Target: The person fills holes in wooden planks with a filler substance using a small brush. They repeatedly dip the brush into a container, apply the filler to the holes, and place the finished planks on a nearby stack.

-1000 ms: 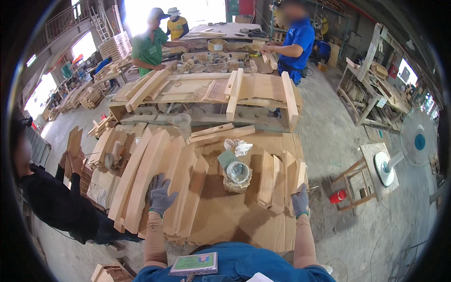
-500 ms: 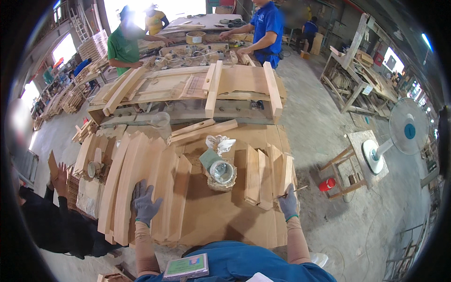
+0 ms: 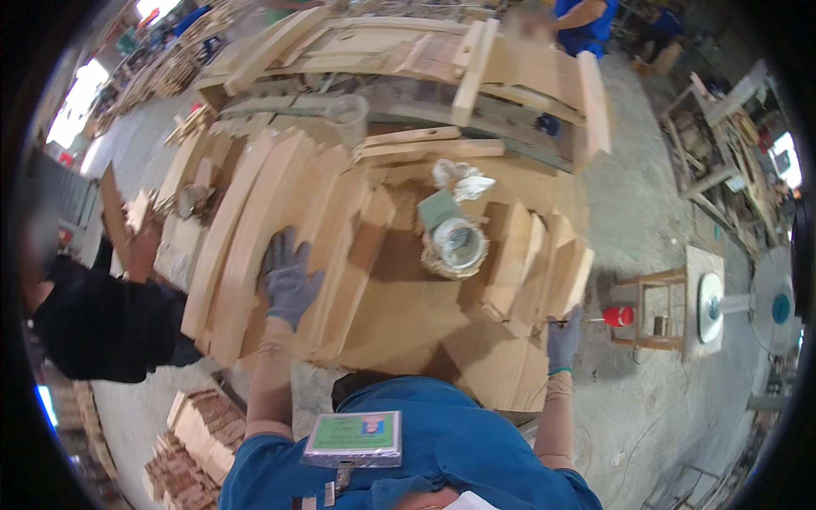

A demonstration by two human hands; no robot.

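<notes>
Fingers of the left hand [image 3: 289, 276], gloved in grey, lie spread and flat on the curved wooden slats [image 3: 255, 246] fanned over the left of the tabletop [image 3: 408, 323]; they press on the wood and grip nothing. At the tabletop's right edge the right hand [image 3: 563, 338] has its fingers curled; a thin dark thing seems to poke from them, but I cannot tell whether they pinch it. Compared with a second ago, the left hand has slid up and inward along the slats, and the right hand has come off the board surface to its edge. The view has also dipped closer, so the round tin [image 3: 459, 246] on its woven ring and the short upright blocks [image 3: 544, 263] sit larger and nearer the middle. My reading: the slats are being steadied or sorted, none lifted yet.
</notes>
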